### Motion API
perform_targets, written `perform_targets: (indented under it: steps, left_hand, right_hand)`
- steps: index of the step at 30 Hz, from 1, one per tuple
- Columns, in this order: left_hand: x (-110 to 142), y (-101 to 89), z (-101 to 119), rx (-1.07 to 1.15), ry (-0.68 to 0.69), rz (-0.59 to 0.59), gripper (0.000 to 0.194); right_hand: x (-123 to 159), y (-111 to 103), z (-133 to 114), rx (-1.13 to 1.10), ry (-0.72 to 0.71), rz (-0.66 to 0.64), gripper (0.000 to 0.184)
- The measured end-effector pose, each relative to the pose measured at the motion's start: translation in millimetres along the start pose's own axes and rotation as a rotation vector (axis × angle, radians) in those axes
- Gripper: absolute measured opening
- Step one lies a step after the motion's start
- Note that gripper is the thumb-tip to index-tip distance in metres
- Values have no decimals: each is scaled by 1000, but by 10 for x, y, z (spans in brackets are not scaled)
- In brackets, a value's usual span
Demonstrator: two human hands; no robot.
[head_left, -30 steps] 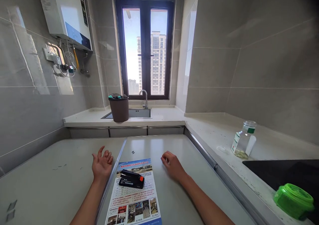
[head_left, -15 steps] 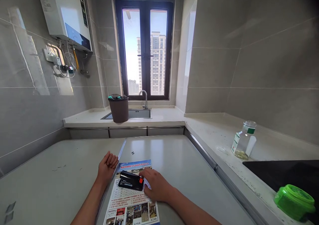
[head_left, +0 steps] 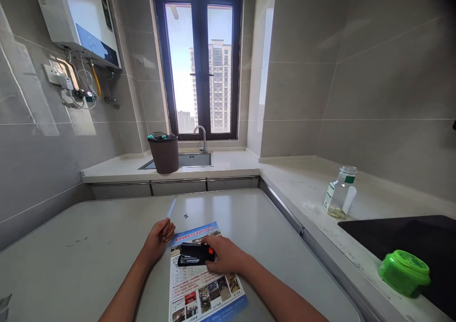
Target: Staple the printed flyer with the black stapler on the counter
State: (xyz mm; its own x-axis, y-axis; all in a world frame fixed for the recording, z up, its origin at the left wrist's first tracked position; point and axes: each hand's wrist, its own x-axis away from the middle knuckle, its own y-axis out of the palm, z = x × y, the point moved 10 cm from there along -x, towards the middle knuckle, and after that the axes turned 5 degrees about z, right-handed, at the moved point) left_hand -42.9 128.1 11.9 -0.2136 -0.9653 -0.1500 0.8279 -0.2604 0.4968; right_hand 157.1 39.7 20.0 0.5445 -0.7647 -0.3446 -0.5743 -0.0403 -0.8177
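Note:
A black stapler [head_left: 192, 254] with a red patch at its right end lies over a printed flyer [head_left: 203, 284], its mouth facing left and apart. My right hand [head_left: 224, 255] is closed round the stapler's right end, thumb on the near side and fingers on the far side. At the flyer's upper left edge, my left hand [head_left: 160, 236] is curled into a loose fist. Whatever its fingers may hold is hidden. Just beyond the flyer, a few tiny dark pieces, perhaps staples [head_left: 185, 215], lie on the grey tabletop [head_left: 107, 265].
Behind the table, a dark brown bucket [head_left: 164, 156] stands at the sink [head_left: 195, 159] with its faucet [head_left: 203, 139]. On the right counter are a glass jar [head_left: 341, 194], a clear lid [head_left: 308, 205], a green container [head_left: 404, 272] and a black panel [head_left: 392, 246].
The flyer has turned counterclockwise, its lower end swinging right. My right hand has closed further round the stapler, which lies more level. The camera view has shifted slightly.

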Motion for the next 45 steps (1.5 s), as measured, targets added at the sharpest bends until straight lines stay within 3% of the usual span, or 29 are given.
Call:
perform_targets:
  steps: [5, 9, 12, 14, 16, 21, 29, 33, 37, 41, 45]
  left_hand:
    - [-53, 314, -110, -406, 72, -60, 37]
    - [48, 657, -243, -772, 161, -242, 17]
    - [178, 804, -421, -1034, 217, -398, 40]
    - [224, 814, -540, -1125, 213, -451, 60]
    - [240, 806, -629, -1197, 199, -480, 65]
    - [268, 900, -630, -1219, 227, -531, 44]
    - [286, 1028, -467, -1296, 276, -492, 23]
    - [274, 1054, -446, -1348, 282, -479, 16]
    - [282, 1070, -444, -1357, 271, -466, 16]
    - [317, 1109, -437, -1389, 270, -473, 15]
    - [312, 1105, -446, -1407, 272, -472, 16]
  right_hand:
    - [136, -310, 363, 68, 43, -86, 33]
    - [198, -396, 551, 63, 65, -139, 31]
    - [179, -412, 538, 46, 22, -112, 33]
    - [154, -427, 503, 37, -3, -70, 31]
    - [137, -440, 476, 51, -18, -34, 27]
    - [148, -440, 552, 18, 7, -55, 32]
    - [201, -359, 906, -450, 153, -250, 39]
    - [207, -342, 1042, -623, 240, -212, 40]
    - [251, -272, 1065, -656, 260, -264, 49]
    - [251, -285, 1104, -789, 356, -218, 47]
    - [226, -292, 960, -771, 281, -247, 42]
